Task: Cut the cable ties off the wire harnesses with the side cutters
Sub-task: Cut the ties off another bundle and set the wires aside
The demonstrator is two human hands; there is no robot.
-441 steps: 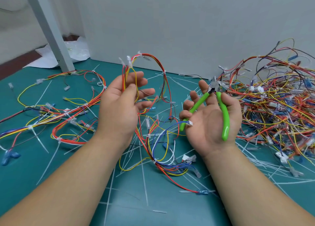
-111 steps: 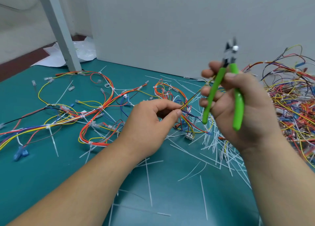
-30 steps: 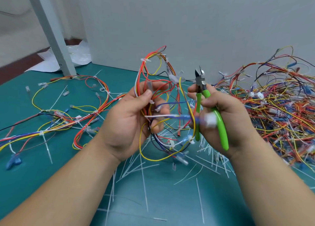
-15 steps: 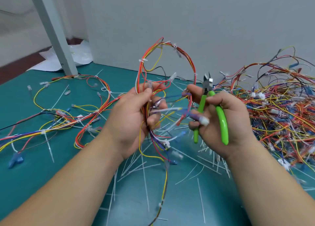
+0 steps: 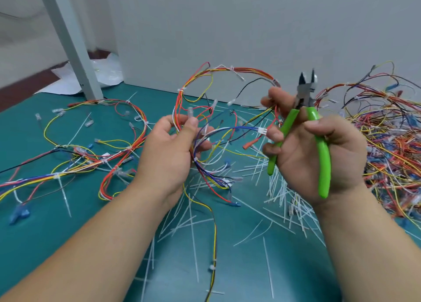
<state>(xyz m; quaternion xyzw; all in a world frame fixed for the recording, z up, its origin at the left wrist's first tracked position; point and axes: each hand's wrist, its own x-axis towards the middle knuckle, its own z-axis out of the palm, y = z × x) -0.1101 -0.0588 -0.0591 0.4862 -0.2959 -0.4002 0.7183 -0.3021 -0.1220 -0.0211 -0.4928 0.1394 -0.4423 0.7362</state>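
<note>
Spreading wider than 0.5 seconds ago, the wire harness (image 5: 227,70) is arching between 2 hands. The side cutters (image 5: 305,92) are standing blades-apart just above the right fingertips (image 5: 267,101), so wires, not a cable tie (image 5: 181,90), are risking the nick. The left hand (image 5: 168,151) is clamping the bundle; the right hand (image 5: 314,149) is curling round the handles, pinching the harness end.

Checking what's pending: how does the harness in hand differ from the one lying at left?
The held harness arches up off the mat, gripped by the left hand; the left harness lies flat, untouched. Both carry white cable ties.
</note>
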